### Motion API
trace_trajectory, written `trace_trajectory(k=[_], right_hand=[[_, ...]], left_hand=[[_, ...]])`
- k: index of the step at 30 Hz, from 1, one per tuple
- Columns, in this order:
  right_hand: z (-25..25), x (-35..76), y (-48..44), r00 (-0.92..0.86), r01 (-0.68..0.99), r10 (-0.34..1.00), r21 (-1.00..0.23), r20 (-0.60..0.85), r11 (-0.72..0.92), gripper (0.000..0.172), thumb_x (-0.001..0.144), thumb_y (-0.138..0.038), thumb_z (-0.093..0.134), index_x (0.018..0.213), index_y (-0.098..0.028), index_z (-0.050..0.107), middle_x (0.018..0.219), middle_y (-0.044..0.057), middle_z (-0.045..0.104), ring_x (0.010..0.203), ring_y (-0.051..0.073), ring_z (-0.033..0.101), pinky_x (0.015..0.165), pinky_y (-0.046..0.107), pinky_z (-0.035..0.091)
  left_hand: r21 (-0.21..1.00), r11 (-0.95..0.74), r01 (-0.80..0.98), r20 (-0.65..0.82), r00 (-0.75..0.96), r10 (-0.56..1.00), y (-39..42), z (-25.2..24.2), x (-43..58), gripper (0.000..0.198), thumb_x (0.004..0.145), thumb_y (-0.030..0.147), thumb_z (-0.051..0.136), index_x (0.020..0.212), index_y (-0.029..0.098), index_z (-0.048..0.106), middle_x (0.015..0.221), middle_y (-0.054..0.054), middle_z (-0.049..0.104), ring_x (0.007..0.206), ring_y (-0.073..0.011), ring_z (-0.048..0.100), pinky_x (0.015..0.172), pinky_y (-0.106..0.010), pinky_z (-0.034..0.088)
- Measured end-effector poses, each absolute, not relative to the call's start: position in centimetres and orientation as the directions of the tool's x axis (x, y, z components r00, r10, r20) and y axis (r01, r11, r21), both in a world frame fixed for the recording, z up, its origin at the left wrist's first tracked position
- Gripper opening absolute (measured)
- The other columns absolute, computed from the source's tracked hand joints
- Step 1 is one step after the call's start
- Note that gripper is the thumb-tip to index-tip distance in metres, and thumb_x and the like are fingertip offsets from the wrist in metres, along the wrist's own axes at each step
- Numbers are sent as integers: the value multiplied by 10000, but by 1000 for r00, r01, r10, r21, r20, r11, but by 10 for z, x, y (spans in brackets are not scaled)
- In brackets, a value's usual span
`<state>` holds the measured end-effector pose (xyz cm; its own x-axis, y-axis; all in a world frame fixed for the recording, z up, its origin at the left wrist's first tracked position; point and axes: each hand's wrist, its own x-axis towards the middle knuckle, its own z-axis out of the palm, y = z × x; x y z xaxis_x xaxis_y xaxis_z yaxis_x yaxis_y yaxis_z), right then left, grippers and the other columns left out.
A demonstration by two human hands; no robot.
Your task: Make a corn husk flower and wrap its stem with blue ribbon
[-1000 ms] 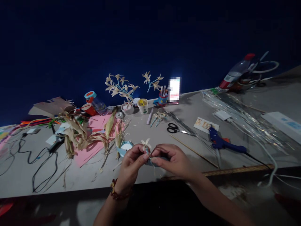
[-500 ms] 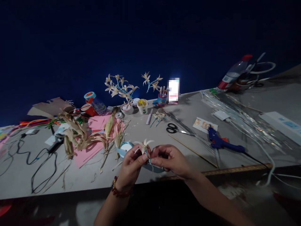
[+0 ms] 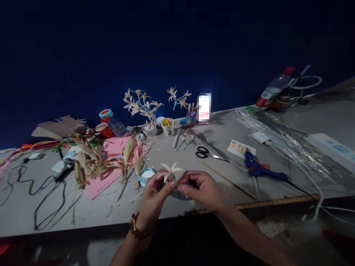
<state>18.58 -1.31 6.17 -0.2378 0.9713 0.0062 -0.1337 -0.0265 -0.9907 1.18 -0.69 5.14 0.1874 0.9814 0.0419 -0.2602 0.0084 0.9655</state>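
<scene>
A cream husk flower [image 3: 172,170] with narrow pointed petals stands upright above my two hands. My left hand [image 3: 157,192] is closed, its thumb and forefinger pinching the flower's stem just under the petals. Close beside it, my right hand [image 3: 201,189] is also closed in a pinch at the stem. Light blue tape [image 3: 184,198] shows under the right fingers, though the fingers partly hide where it is gripped. Behind my left hand lies a roll of light blue tape [image 3: 146,176] with a white centre.
Dried corn husks [image 3: 93,159] and pink paper [image 3: 101,184] lie left. Finished flower branches [image 3: 142,103] stand at the back. Black scissors [image 3: 203,152], thin wires [image 3: 213,142], a wooden stick [image 3: 227,179] and a blue glue gun [image 3: 260,170] lie right.
The flower has turned, its petals now opening more toward me. Its blue stem, visible between my hands before, is now mostly covered by my fingers. Both hands keep their pinch.
</scene>
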Motion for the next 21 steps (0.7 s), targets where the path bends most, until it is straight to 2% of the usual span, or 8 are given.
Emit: trace_trajectory(k=[4,7,14,21], right_hand=[[60,186,-14,-318,-247,934,-937,-160,-245,343,689,-436,840,758,-165,642,600,-56,524,472,55,371,417,184,285],[61,185,-14,-355,-288,908,-898,-223,-334,398,641,-456,877,729,-166,619,540,-96,445,433,29,278,382,173,221],[65,180,-16,-352,-287,896,-880,-271,-379,443,608,-489,892,703,-162,609,494,-109,404,424,23,251,378,169,172],[66,178,-17,-321,-306,918,-891,-233,-334,416,644,-485,864,738,-162,621,489,-107,393,434,35,241,404,181,165]], left_hand=[[925,125,-358,-28,264,964,-6,59,15,196,779,297,796,768,155,661,785,-28,592,700,-135,495,630,-240,396],[897,169,-408,-38,311,950,-5,61,16,213,775,314,797,762,156,654,760,-19,566,682,-130,471,616,-241,374],[841,227,-492,-22,388,922,-4,60,17,134,816,273,760,779,163,694,774,-21,559,718,-138,485,650,-249,372],[868,174,-466,-16,324,946,-5,58,16,186,797,316,779,777,163,676,777,-21,553,701,-136,467,645,-247,383]])
